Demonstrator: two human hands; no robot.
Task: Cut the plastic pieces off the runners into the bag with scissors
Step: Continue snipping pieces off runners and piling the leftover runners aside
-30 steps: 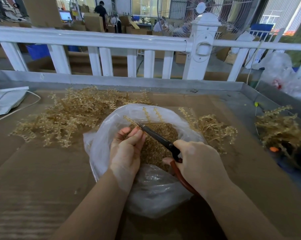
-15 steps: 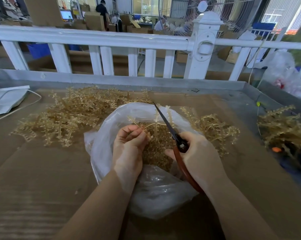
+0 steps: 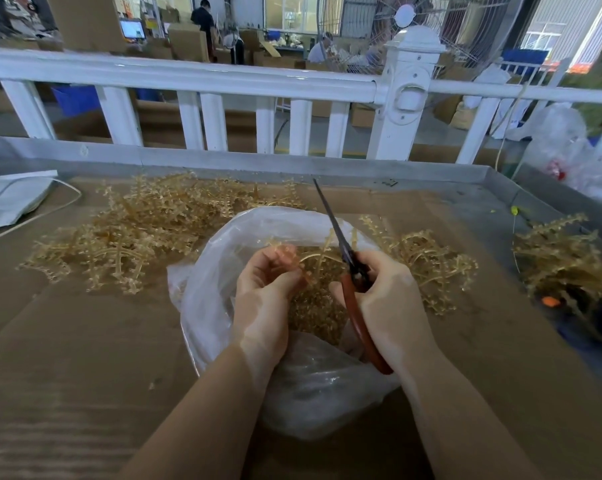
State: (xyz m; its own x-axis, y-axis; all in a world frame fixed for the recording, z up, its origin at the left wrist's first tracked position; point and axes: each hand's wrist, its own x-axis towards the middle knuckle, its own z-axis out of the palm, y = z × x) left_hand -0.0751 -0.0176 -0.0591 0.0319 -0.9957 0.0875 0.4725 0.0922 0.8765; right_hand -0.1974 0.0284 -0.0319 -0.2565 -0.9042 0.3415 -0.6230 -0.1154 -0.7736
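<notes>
A clear plastic bag (image 3: pixel 313 393) lies open in front of me on the cardboard-covered table, with a heap of small tan plastic pieces (image 3: pixel 313 306) inside it. My left hand (image 3: pixel 261 303) is over the bag's mouth and pinches a tan runner (image 3: pixel 313 258) by one end. My right hand (image 3: pixel 386 299) grips scissors (image 3: pixel 341 244) with red-brown handles. Their dark blades are together and point up and away, just right of the runner.
A big pile of tan runners (image 3: pixel 137 237) lies behind and left of the bag, a smaller one (image 3: pixel 427 261) to its right, another (image 3: pixel 562 258) at the far right. A white bag (image 3: pixel 12 199) sits at the left edge. A white fence (image 3: pixel 223 81) borders the table's raised far rim.
The scissors swung from lying flat across the bag, pointing left, to pointing up and away. My right hand moved closer to my left, which shifted its hold on the runner.
</notes>
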